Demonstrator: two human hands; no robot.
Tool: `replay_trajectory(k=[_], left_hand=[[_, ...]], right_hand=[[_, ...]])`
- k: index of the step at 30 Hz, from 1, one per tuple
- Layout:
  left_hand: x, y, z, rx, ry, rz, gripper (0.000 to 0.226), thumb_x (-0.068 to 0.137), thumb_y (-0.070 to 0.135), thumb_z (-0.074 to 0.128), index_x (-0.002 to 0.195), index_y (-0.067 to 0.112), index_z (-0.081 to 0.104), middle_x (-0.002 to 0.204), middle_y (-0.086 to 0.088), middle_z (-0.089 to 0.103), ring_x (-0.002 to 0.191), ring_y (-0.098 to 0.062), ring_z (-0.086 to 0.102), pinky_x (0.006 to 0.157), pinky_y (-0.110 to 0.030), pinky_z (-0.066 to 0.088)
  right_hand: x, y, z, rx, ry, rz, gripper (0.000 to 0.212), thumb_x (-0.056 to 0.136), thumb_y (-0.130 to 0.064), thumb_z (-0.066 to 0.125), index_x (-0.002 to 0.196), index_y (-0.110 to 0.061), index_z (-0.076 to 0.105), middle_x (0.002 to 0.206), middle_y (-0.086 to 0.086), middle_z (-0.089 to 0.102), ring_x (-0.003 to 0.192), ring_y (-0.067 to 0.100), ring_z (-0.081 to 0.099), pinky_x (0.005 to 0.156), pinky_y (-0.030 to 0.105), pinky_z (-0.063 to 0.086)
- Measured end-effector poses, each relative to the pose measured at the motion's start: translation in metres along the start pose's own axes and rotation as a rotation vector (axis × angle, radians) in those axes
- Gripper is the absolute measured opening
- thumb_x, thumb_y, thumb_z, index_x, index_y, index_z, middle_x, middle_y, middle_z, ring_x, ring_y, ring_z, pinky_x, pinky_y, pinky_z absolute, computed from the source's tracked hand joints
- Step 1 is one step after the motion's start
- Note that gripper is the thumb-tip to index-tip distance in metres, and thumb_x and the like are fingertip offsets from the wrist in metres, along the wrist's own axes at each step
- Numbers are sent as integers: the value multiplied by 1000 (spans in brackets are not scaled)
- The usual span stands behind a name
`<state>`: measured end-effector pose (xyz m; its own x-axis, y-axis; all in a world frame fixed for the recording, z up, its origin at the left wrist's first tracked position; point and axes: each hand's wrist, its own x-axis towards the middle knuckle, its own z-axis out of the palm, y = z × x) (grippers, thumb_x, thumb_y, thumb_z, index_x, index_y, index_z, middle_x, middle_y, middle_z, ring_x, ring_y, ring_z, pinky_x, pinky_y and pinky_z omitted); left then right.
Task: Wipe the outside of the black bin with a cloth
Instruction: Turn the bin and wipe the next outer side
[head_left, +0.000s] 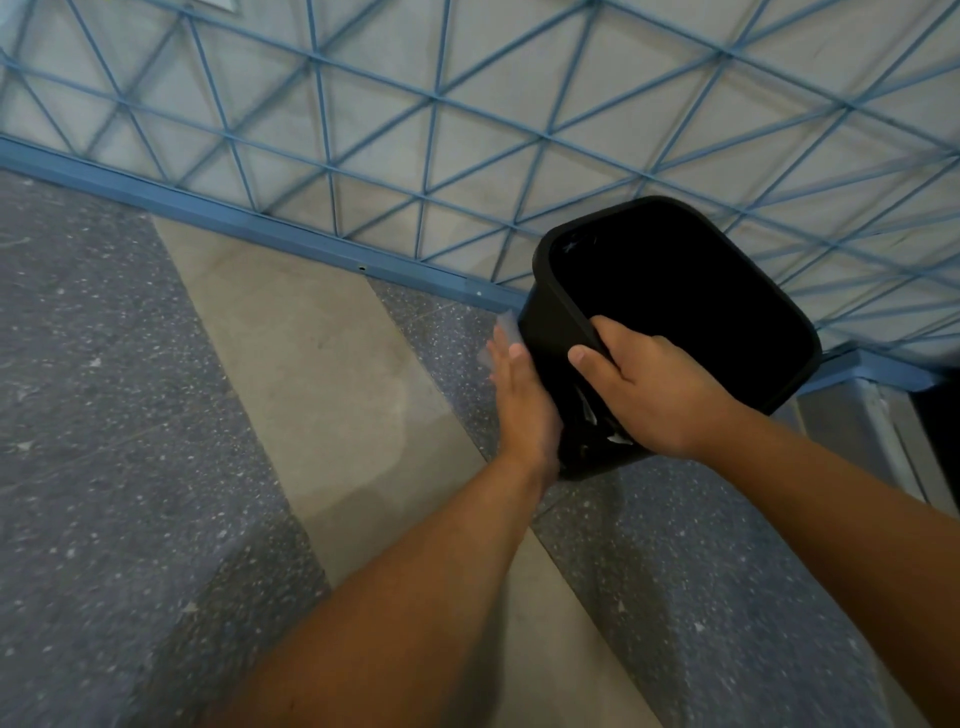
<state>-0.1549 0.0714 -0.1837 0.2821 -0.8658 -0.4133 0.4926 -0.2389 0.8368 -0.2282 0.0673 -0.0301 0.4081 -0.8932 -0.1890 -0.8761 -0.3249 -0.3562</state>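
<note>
Dim, cool, even light with soft shadows; straight lines bow toward the wide-angle edges, and nothing glares.

the black bin (675, 291) sits right against the blue wire fence (431, 98), so no hand fits behind it; the grey floor (130, 415) to its left is wide open

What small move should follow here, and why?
Probably slide the left hand and its pale cloth along the black bin's outer side wall. The cloth is already pressed flat there, and the right hand grips the rim, steadying the tilted bin.
</note>
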Motion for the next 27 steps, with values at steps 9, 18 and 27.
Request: replay_trajectory(k=[9, 18, 27], left_hand=[[12, 0, 1, -29, 8, -19, 55, 92, 83, 33, 144, 69, 43, 176, 4, 28, 164, -21, 22, 133, -53, 20], [-6, 4, 4, -21, -27, 44, 62, 109, 62, 26, 167, 43, 15, 179, 7, 6, 167, -15, 3, 137, -45, 7], [-9, 7, 8, 29, 31, 51, 53, 116, 47, 15, 167, 43, 3, 178, 10, -13, 165, -13, -13, 136, -44, -5]], right_hand=[[0, -1, -1, -19, -14, -8, 24, 99, -42, 38, 97, -20, 49, 77, 2, 63, 71, 20, 62, 70, 42, 52], [-1, -3, -1, -25, -7, -4, 25, 99, -41, 39, 94, -19, 48, 75, 3, 62, 67, 18, 61, 67, 41, 52], [-1, -2, 0, -19, -10, -4, 25, 99, -42, 39, 100, -20, 50, 78, 2, 64, 70, 17, 62, 68, 40, 53]])
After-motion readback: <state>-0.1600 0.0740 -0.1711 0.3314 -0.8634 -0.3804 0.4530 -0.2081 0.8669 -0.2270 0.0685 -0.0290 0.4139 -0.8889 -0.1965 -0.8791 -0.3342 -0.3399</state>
